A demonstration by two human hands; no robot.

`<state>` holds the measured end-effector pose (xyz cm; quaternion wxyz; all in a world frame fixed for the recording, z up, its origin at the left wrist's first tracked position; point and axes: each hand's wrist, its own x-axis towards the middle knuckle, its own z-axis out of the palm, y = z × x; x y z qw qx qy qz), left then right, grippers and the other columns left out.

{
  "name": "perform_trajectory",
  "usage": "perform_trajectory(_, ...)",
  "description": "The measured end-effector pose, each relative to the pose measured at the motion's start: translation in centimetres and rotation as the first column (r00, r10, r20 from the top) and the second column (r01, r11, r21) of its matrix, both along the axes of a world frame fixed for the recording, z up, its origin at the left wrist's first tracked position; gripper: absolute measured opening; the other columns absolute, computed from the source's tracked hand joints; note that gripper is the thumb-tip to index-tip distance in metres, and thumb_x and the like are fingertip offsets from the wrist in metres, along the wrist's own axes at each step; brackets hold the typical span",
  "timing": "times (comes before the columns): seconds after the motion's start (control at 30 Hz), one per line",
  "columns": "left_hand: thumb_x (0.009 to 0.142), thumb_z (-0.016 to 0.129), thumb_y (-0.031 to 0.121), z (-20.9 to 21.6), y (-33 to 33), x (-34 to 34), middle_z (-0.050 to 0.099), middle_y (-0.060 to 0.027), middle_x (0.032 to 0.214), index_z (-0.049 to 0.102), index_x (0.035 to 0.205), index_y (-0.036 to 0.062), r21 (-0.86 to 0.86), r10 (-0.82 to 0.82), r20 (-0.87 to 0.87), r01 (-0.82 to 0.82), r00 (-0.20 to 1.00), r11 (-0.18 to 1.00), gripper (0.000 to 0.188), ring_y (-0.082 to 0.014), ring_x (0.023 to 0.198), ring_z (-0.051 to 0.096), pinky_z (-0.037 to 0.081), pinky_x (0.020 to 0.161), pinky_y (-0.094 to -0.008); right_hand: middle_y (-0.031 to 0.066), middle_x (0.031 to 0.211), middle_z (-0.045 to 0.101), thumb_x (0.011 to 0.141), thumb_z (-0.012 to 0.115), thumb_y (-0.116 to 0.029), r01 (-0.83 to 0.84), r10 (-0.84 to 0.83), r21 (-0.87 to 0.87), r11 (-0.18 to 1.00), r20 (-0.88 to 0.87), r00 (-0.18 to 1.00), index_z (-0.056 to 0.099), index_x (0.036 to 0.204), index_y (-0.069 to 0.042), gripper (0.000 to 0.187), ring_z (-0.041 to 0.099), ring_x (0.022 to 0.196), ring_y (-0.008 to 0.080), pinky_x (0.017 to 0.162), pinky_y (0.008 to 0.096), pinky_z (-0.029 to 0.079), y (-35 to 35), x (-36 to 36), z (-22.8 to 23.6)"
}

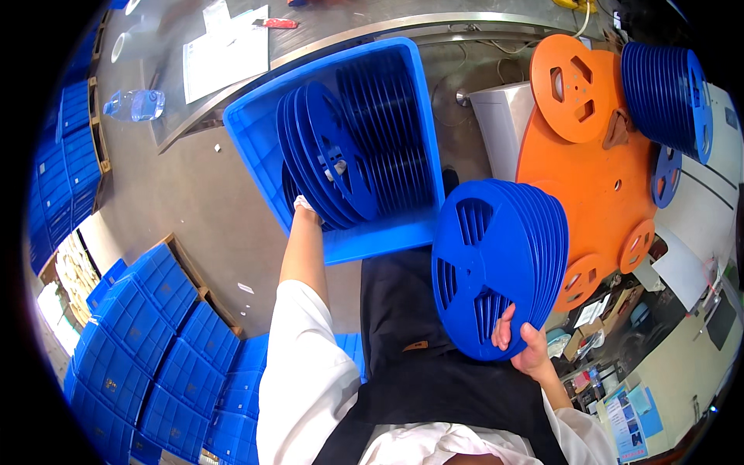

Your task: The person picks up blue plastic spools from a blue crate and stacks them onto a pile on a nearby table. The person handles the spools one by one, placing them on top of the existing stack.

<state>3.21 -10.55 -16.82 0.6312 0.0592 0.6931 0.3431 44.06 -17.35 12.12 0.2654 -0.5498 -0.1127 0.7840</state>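
My right grip (528,346) held a blue reel stack (513,236) by its lower edge, beside the blue crate (380,243). I judged it stiff, slick, best supported underneath; I couldn't tell whether my left grip (305,207), in the crate, was closed.

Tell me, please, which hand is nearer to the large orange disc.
Right. The right hand holds a stack of blue reels, below-left of the large orange disc in the picture; the left hand is farther left, inside the blue bin.
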Motion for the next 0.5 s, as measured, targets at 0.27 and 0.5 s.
perform_trajectory(0.27, 0.081, 0.077, 0.037, -1.8, 1.0, 0.6, 0.048, -0.0088, 0.144, 0.04, 0.144, 0.0117, -0.058, 0.02, 0.109, -0.014, 0.994, 0.998, 0.077, -0.0302, 0.134, 0.044, 0.036, 0.111, -0.0453, 0.0065, 0.069, 0.054, 0.087, 0.065, -0.045, -0.021, 0.021, -0.009, 1.0, -0.007, 1.0, 0.052, 0.11, -0.003, 0.05, 0.052, 0.061, 0.0169, 0.063, 0.0331, 0.043, -0.1, -0.3, -0.2)
perform_trajectory(0.5, 0.064, 0.084, 0.019, 3.7, -5.1, 0.6, 0.04, 0.0016, 0.15, 0.047, 0.14, 0.021, -0.8, -0.28, -0.117, 0.257, -0.953, -0.542, 0.085, -0.0249, 0.142, 0.03, 0.018, 0.117, -0.0515, 0.0014, 0.066, 0.049, 0.088, 0.062, -0.053, 0.131, -0.12, 0.08, 0.988, -0.127, 0.985, 0.054, 0.108, -0.005, 0.053, 0.047, 0.058, 0.0127, 0.058, 0.0291, 0.039, -0.7, -1.7, 0.8)
